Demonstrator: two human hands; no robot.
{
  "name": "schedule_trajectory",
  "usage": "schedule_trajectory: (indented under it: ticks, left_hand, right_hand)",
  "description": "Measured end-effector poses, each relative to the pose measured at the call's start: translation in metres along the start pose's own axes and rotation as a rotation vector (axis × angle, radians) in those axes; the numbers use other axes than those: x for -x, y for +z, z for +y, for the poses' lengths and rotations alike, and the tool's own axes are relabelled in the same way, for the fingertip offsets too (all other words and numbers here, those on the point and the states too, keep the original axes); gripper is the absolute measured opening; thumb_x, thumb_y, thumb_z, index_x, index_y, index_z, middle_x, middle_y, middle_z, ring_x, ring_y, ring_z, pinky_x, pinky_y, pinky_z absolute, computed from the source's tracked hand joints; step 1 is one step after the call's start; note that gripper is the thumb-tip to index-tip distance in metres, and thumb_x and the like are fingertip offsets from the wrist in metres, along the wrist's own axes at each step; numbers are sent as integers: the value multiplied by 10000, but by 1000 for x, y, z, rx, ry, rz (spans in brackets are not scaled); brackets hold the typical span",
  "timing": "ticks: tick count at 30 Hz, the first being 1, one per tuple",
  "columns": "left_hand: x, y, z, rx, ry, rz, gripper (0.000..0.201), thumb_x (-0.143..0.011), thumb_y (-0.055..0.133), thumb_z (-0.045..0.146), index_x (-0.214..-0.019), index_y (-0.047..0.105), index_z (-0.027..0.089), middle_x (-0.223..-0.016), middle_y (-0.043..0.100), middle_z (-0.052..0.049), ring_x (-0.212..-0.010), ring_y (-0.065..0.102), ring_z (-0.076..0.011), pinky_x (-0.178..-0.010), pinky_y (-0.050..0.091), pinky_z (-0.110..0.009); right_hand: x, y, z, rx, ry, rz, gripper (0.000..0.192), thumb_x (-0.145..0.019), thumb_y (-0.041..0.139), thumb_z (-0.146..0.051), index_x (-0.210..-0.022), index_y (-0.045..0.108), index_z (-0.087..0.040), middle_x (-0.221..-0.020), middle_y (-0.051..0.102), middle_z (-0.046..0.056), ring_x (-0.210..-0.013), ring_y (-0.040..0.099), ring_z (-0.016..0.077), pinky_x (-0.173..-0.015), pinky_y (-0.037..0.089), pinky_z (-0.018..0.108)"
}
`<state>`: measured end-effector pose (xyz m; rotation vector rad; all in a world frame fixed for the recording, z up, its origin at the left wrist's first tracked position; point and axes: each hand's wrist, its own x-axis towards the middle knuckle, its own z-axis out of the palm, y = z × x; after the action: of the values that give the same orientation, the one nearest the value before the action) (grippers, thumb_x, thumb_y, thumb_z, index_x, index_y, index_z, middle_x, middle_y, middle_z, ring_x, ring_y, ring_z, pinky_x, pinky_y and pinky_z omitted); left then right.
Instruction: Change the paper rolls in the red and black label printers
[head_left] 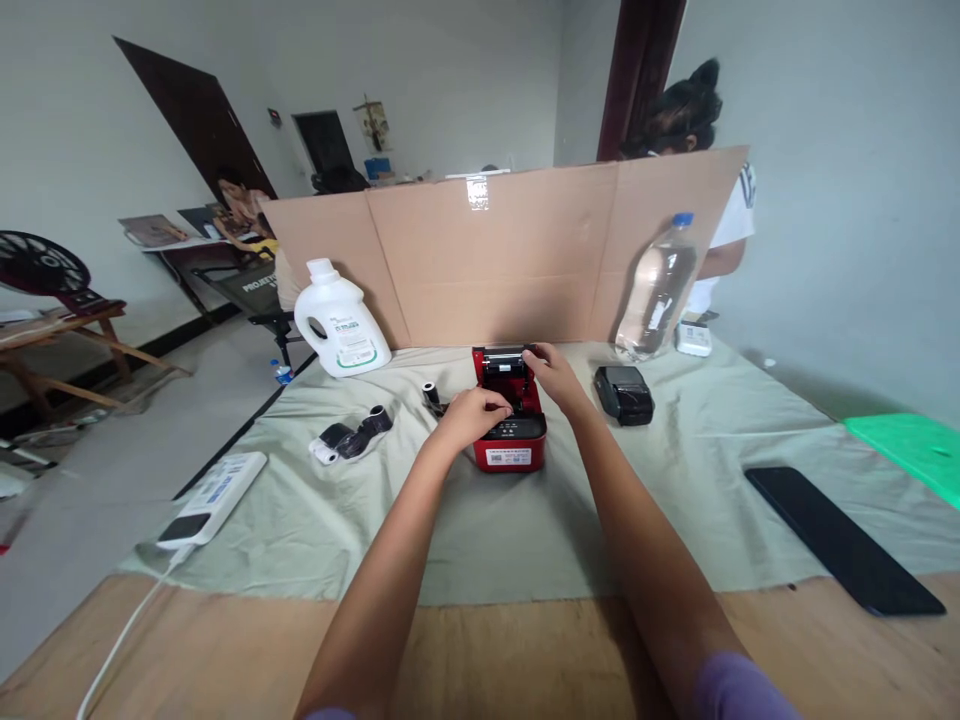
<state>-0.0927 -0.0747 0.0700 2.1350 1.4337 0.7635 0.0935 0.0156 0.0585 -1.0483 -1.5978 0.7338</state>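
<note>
A red and black label printer (514,455) stands on the pale green cloth with its lid (501,365) raised, showing a dark roller inside. My right hand (553,375) grips the right edge of that lid, thumb and fingers bent around it. Over the left side of the printer's opening, my left hand (474,413) has its fingertips drawn together. Whatever may be between them is too small to make out. Just left of the printer lies a small dark roll (430,393), partly hidden behind my left hand. Part of the printer's inside is covered by my hands.
A cardboard screen (495,265) stands behind, with a white detergent jug (343,325) and a water bottle (656,290). Around lie a black device (624,395), black ribbon rolls (352,437), a power strip (214,500), a black slab (844,540) and a green board (911,450). People are beyond.
</note>
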Motion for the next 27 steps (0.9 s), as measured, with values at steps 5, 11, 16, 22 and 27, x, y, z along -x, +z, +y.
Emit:
schedule_trajectory:
  ticks: [5,11,16,22,27]
  left_hand:
    - [-4,8,4,-172,4,25,207,-940,538,252,-919,742,223,-965,763,-23,-971,671,-230,-901,473,-347]
    - [3,5,24,-526,152,141,243,-1017,434,254,-1039,669,196,-1067,704,-75,-1032,630,-236,-879,452,-342]
    - [8,0,35,-641,297,157,242,-1028,416,238,-1020,653,188,-1046,692,-82,-1039,597,-245,-874,416,-370]
    - [5,3,28,-466,342,130,247,-1029,435,285,-995,669,212,-1025,705,-52,-1032,577,-231,-886,382,-379]
    - [7,-17,3,-261,215,152,200,-961,554,352,-971,725,249,-1022,708,-27,-1021,579,-236,-912,392,-393]
  right_hand:
    - [3,5,2,-123,55,45,461,-818,517,-664,-837,596,-210,-838,646,28,-852,585,205,-790,471,336]
    - [15,-2,-5,-213,232,64,421,-765,514,-591,-843,659,-204,-915,651,46,-906,555,224,-704,410,313]
    - [36,-12,6,-289,409,-134,544,-690,566,-402,-1219,645,-301,-1175,654,23,-1081,549,241,-782,413,325]
    - [49,-21,24,-440,569,-451,664,-643,631,-336,-1306,590,-327,-1010,689,1,-898,597,206,-715,437,284]
    - [49,-25,29,-482,567,-488,597,-671,657,-323,-1267,621,-316,-1056,701,0,-890,613,192,-743,461,278]
